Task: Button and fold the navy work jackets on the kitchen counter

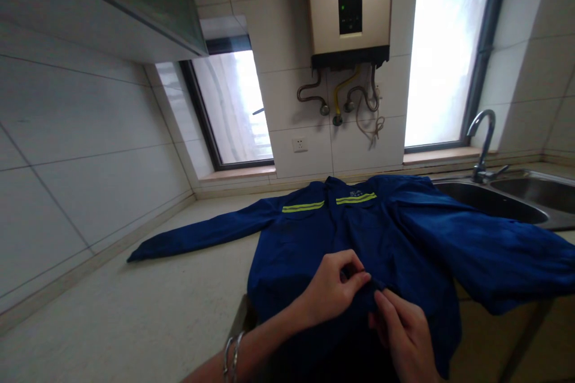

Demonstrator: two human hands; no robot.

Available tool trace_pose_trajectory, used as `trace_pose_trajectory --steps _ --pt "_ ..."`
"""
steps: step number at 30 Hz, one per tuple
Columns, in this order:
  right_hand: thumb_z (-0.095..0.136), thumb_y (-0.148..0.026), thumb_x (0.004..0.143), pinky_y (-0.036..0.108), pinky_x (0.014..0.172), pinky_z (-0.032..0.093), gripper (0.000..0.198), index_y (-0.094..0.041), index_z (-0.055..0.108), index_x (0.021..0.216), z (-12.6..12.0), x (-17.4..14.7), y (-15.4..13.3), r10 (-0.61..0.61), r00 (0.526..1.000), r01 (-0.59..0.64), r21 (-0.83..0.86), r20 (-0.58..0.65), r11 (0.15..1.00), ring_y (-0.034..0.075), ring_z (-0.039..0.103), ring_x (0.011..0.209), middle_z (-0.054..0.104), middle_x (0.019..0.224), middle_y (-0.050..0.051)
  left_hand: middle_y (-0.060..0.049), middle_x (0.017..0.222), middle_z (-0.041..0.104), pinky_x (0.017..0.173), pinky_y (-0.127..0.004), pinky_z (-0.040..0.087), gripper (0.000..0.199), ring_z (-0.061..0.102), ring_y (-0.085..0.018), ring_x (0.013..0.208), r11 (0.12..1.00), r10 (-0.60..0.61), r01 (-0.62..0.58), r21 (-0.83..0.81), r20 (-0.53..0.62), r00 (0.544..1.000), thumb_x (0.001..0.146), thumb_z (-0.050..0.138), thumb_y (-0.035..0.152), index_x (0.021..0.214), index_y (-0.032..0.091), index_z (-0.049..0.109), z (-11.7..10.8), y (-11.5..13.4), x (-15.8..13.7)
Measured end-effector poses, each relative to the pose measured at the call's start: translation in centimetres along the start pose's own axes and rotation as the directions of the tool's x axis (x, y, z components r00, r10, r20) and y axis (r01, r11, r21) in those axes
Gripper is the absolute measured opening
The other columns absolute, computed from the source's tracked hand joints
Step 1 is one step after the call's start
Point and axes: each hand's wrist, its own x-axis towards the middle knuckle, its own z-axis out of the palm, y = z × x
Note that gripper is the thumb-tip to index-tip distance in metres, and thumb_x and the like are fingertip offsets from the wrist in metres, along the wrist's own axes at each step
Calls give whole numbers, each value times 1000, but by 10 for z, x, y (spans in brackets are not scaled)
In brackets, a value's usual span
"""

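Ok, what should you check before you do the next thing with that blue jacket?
1. Both hands on the front middle of the blue jacket: ok, the left hand and right hand pinch it there.
2. Jacket lying flat on the counter: ok, front up.
3. Left sleeve spread out: ok.
4. Right sleeve clear of the sink: not ok, it drapes beside the basin and over the edge.
5. Button or fastening closed: cannot tell, fingers hide it.
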Motion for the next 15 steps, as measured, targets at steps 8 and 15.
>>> trace_pose_trajectory --steps 8,15 --pt "39 -28 90 20 46 35 41 -18 48 51 11 -4 -5 -263 950 247 -107 -170 963 9 47 43 48 46 0 -5 72 52 71 -35 38 7 46 -18 73 825 498 -373 424 -235 834 78 45 16 71 18 45 14 -8 -14" --pt "41 -30 89 20 45 32 38 -18 46 54 6 0 0 -240 961 220 -140 -140 965 8 45 42 46 47 -2 0 70 50 63 -24 37 14 45 -12 66 979 160 -159 131 2 987 83 45 26 75 16 49 2 -11 3"
